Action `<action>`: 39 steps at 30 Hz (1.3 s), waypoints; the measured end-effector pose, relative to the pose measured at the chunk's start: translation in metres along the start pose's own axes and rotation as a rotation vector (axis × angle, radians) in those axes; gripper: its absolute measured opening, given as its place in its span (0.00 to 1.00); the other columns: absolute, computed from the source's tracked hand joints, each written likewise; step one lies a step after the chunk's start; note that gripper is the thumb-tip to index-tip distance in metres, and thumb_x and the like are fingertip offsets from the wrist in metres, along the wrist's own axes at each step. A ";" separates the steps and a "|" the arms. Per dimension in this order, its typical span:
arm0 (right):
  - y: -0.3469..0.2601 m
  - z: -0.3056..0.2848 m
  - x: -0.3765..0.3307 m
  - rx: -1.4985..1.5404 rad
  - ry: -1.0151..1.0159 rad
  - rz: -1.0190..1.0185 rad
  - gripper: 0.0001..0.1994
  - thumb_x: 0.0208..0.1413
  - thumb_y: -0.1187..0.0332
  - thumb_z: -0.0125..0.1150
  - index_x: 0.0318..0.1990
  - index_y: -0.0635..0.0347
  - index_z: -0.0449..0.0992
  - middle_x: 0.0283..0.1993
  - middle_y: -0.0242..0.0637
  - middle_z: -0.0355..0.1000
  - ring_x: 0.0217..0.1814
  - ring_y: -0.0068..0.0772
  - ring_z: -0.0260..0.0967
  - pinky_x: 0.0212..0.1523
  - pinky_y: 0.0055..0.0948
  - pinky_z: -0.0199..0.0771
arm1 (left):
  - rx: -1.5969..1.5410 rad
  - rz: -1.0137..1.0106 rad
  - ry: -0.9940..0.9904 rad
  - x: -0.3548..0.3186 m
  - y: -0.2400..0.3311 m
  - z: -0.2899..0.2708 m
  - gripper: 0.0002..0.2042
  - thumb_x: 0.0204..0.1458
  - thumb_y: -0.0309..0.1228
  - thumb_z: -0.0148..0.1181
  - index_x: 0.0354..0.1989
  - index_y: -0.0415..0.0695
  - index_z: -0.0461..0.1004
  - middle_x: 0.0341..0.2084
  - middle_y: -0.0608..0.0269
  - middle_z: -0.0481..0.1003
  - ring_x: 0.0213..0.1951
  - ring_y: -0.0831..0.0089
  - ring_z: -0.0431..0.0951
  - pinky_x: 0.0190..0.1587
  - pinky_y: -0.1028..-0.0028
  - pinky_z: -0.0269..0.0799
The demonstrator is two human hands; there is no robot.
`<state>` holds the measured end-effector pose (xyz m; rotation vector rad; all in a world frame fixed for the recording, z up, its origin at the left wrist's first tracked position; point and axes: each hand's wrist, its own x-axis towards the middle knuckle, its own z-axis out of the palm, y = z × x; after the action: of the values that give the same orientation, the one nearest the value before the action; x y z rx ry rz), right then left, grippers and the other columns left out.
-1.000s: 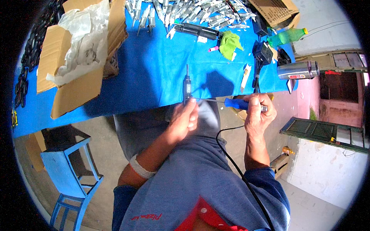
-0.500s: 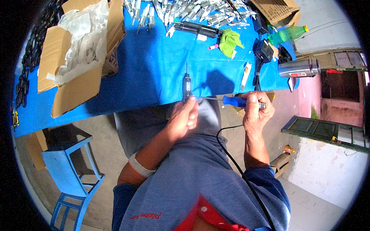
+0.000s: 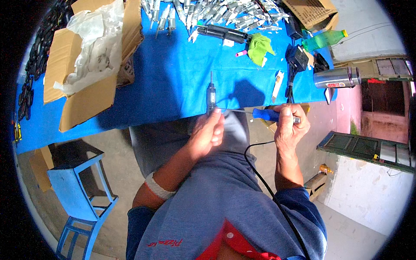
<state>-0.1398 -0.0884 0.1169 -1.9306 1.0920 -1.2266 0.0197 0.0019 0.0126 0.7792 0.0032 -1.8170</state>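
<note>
My left hand (image 3: 209,128) is closed around the lower end of a slim dark tool-like part (image 3: 211,96), which stands upright with a thin metal shaft at its far end. In my right hand (image 3: 291,123) I grip a screwdriver (image 3: 265,114) by its blue handle. The screwdriver's thin shaft points left and its tip meets the part at my left thumb; the exact contact is hidden. Across the table lie many similar grey and white parts (image 3: 216,13), with black cylindrical pieces (image 3: 223,32) in front of them.
An open cardboard box (image 3: 86,104) with white wrapping stands at the left on the blue cloth (image 3: 164,95). At the right are a green cloth (image 3: 260,47), a box cutter (image 3: 277,86), black adapters (image 3: 298,56), a green bottle (image 3: 325,40) and a steel flask (image 3: 336,78). A blue chair (image 3: 73,190) stands at lower left.
Both hands keep their grips and nearly the same places. The screwdriver and right hand have shifted very slightly to the right; the whole view has moved a little too.
</note>
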 end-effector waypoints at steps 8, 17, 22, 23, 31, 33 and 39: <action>0.000 0.000 0.000 0.020 -0.002 0.009 0.11 0.55 0.67 0.55 0.24 0.64 0.73 0.17 0.26 0.66 0.18 0.11 0.56 0.19 0.16 0.55 | -0.002 -0.011 -0.005 0.000 0.001 -0.001 0.17 0.57 0.48 0.45 0.29 0.46 0.64 0.13 0.72 0.59 0.12 0.82 0.55 0.15 0.80 0.53; 0.001 0.002 0.000 0.011 -0.006 -0.027 0.11 0.55 0.66 0.55 0.25 0.64 0.73 0.18 0.27 0.68 0.18 0.12 0.58 0.19 0.16 0.57 | 0.000 -0.021 -0.028 0.001 0.000 -0.003 0.17 0.57 0.48 0.44 0.29 0.46 0.65 0.13 0.72 0.59 0.12 0.82 0.55 0.14 0.80 0.52; -0.002 0.002 0.001 -0.007 0.004 -0.049 0.10 0.54 0.67 0.56 0.25 0.64 0.73 0.18 0.26 0.67 0.18 0.12 0.58 0.19 0.16 0.57 | 0.003 -0.023 -0.028 0.001 -0.001 -0.003 0.18 0.57 0.49 0.44 0.29 0.46 0.65 0.13 0.72 0.59 0.12 0.82 0.55 0.14 0.80 0.52; 0.000 0.002 0.000 -0.011 0.014 -0.056 0.10 0.54 0.67 0.56 0.25 0.64 0.73 0.18 0.26 0.67 0.18 0.12 0.58 0.19 0.16 0.57 | 0.005 -0.025 -0.029 0.001 -0.001 -0.003 0.18 0.57 0.49 0.44 0.29 0.46 0.65 0.13 0.72 0.59 0.12 0.82 0.55 0.14 0.80 0.52; -0.003 0.002 0.001 -0.032 0.004 -0.039 0.12 0.54 0.66 0.56 0.24 0.64 0.73 0.18 0.26 0.67 0.18 0.12 0.57 0.19 0.16 0.56 | 0.002 -0.036 -0.045 0.001 0.000 -0.004 0.18 0.57 0.50 0.44 0.29 0.46 0.65 0.13 0.72 0.59 0.12 0.82 0.55 0.15 0.80 0.52; -0.003 0.002 0.001 -0.030 0.012 -0.052 0.12 0.54 0.66 0.56 0.24 0.64 0.73 0.18 0.27 0.68 0.18 0.11 0.57 0.19 0.16 0.56 | 0.005 -0.036 -0.041 0.000 0.000 -0.003 0.18 0.57 0.50 0.44 0.29 0.46 0.65 0.13 0.72 0.59 0.12 0.82 0.55 0.15 0.80 0.52; -0.002 0.002 0.001 -0.037 0.003 -0.083 0.10 0.54 0.67 0.55 0.25 0.63 0.73 0.21 0.31 0.72 0.19 0.13 0.61 0.20 0.16 0.60 | 0.010 -0.034 -0.050 0.001 0.000 -0.004 0.18 0.57 0.50 0.43 0.29 0.46 0.65 0.13 0.72 0.59 0.12 0.83 0.55 0.15 0.80 0.52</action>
<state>-0.1375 -0.0878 0.1184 -2.0210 1.0527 -1.2623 0.0214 0.0026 0.0085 0.7446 -0.0252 -1.8694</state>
